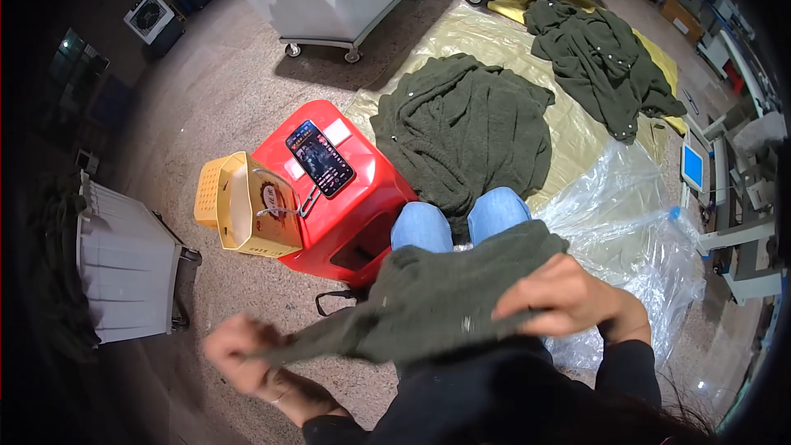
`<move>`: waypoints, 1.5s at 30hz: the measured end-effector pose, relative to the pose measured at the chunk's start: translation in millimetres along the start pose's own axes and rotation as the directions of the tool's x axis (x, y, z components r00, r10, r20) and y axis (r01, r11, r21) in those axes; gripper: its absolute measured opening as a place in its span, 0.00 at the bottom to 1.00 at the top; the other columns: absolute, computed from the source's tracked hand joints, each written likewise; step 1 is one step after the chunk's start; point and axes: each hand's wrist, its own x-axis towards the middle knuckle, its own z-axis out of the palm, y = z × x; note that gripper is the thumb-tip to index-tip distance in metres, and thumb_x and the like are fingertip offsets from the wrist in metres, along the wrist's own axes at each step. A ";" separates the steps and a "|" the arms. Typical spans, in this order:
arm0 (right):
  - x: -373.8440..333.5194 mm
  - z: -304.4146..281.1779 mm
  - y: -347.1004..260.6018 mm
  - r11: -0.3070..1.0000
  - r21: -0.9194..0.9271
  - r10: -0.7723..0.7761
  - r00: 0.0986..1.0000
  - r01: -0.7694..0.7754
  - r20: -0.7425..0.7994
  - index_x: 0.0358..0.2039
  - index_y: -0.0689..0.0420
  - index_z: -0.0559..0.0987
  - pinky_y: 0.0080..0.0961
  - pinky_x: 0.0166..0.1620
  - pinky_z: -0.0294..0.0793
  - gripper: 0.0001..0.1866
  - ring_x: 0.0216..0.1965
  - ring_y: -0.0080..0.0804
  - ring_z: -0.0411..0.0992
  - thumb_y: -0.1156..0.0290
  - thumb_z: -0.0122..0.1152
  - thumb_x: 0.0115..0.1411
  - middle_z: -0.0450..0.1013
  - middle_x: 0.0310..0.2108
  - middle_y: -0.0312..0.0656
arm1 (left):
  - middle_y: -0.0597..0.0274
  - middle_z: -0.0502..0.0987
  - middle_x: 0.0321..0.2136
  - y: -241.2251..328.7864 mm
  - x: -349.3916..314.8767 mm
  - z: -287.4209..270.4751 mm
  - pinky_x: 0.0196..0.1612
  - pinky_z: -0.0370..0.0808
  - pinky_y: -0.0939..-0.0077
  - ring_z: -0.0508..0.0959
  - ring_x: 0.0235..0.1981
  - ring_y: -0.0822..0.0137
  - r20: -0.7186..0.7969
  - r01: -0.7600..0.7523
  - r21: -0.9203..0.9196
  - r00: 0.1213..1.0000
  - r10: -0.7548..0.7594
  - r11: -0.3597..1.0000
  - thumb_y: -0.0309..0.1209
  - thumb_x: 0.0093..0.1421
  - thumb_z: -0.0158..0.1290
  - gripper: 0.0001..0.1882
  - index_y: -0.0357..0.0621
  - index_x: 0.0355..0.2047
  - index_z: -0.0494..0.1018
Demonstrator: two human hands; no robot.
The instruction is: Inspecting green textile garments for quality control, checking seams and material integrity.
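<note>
A dark green knit garment [437, 292] lies stretched across my lap, over my jeans. At its left end my left hand [241, 354] is closed on a narrow, pulled-out part of it; the fingers are smeared by motion. My right hand [564, 297] pinches the garment's right side between thumb and fingers. A small pale mark shows on the cloth between the hands. Just past my knees sits a heap of the same dark green cloth [465, 132]. Which part of the garment each hand holds I cannot make out.
To the left stands a red stool [362, 218] bearing a lit phone [320, 158], with a yellow paper bag [257, 206] beside it. Clear plastic sheeting [634, 231] lies right. More garments [606, 62] lie far right. Wheeled bins [329, 0] stand behind; another bin [128, 264] is at left.
</note>
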 end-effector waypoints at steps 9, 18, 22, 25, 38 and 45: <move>14.8 6.7 64.6 0.977 0.058 0.200 0.780 -0.206 -0.592 0.31 0.62 0.71 0.22 0.40 0.66 0.07 0.34 0.25 0.68 0.82 0.53 0.48 0.69 0.31 0.37 | 0.70 0.75 0.25 -84.4 -6.8 5.3 0.31 0.70 0.82 0.72 0.26 0.78 -0.128 0.593 0.135 0.805 -0.579 0.794 0.27 0.46 0.63 0.07 0.41 0.27 0.76; 7.2 40.5 75.7 0.948 -0.021 0.306 0.926 -0.319 -0.221 0.55 0.53 0.71 0.22 0.40 0.68 0.29 0.34 0.28 0.67 0.67 0.65 0.51 0.67 0.32 0.37 | 0.63 0.78 0.30 -130.2 -3.8 117.7 0.35 0.74 0.80 0.76 0.28 0.74 0.213 0.746 -0.465 0.618 -0.757 0.477 0.30 0.58 0.58 0.08 0.37 0.32 0.75; 27.8 55.0 99.6 0.974 0.044 0.224 0.969 -0.220 -0.106 0.38 0.62 0.76 0.26 0.32 0.67 0.11 0.27 0.28 0.67 0.70 0.61 0.57 0.68 0.25 0.41 | 0.64 0.79 0.30 -139.4 4.4 136.6 0.36 0.74 0.84 0.76 0.29 0.79 0.299 0.742 -0.450 0.650 -0.699 0.497 0.24 0.57 0.58 0.05 0.35 0.34 0.76; 33.1 60.2 104.0 0.982 0.109 0.177 0.958 -0.156 -0.227 0.28 0.65 0.75 0.26 0.31 0.66 0.08 0.25 0.29 0.68 0.72 0.60 0.58 0.69 0.23 0.43 | 0.65 0.79 0.28 -129.0 8.5 140.6 0.32 0.73 0.85 0.76 0.27 0.78 0.269 0.775 -0.375 0.616 -0.740 0.509 0.23 0.55 0.60 0.06 0.35 0.33 0.76; 37.6 85.0 107.2 0.993 -0.084 0.044 0.903 -0.088 -0.427 0.26 0.64 0.72 0.36 0.26 0.68 0.05 0.24 0.46 0.70 0.78 0.58 0.55 0.68 0.23 0.46 | 0.63 0.77 0.31 -156.0 -1.6 155.2 0.42 0.69 0.82 0.74 0.35 0.75 -0.036 0.543 -0.167 0.831 -0.555 0.823 0.13 0.49 0.52 0.08 0.34 0.29 0.75; 40.5 89.7 99.6 0.993 -0.108 0.003 0.901 -0.055 -0.434 0.24 0.63 0.69 0.36 0.25 0.67 0.07 0.24 0.45 0.70 0.78 0.59 0.54 0.66 0.22 0.46 | 0.64 0.75 0.29 -148.8 -1.4 173.2 0.37 0.69 0.85 0.72 0.29 0.77 -0.197 0.467 -0.396 0.798 -0.570 0.791 0.17 0.53 0.51 0.07 0.36 0.32 0.75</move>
